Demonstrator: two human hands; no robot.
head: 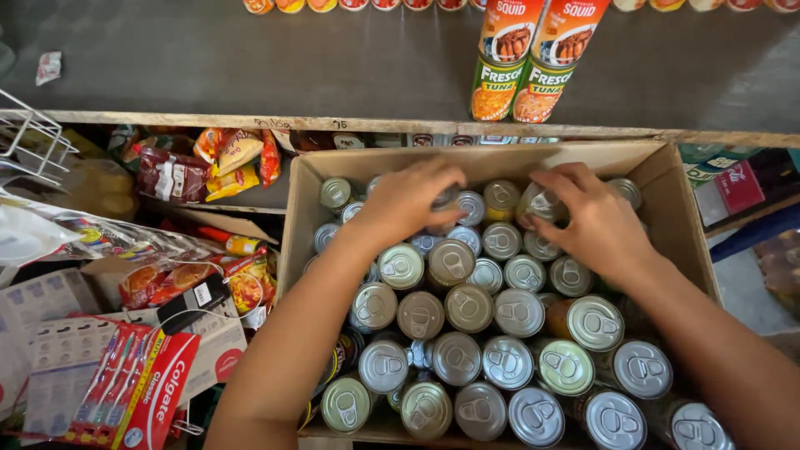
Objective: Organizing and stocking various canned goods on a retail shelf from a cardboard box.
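In the head view, a cardboard box (pixel 679 217) filled the centre and lower right of the frame, packed with upright tin cans (pixel 467 333) whose silver and gold pull-tab lids faced the camera. Both bare forearms reached up from the bottom edge into the far end of the box. The left hand (pixel 408 200), just left of centre in the upper half of the frame, was curled palm down over a can (pixel 446 200) in the back rows, its fingers bent around the rim so that it appeared to grip it. The right hand (pixel 587 218), to the right of centre at the same height, was likewise cupped over a silver-topped can (pixel 542 204), fingertips wrapped over its lid; the two hands were near each other but apart.

Above the box ran a dark shelf (pixel 250 67) with a worn wooden front edge. On it, in the upper middle of the frame, stood two tall stacks of orange-and-green labelled cans (pixel 521 58), side by side and touching. A row of further cans lined the very top edge. In the left half of the frame lay snack packets (pixel 225 158) below the shelf, a white wire rack (pixel 29 137) at the left edge, and a red carded pack of toothbrushes (pixel 133 392) in the lower left corner.
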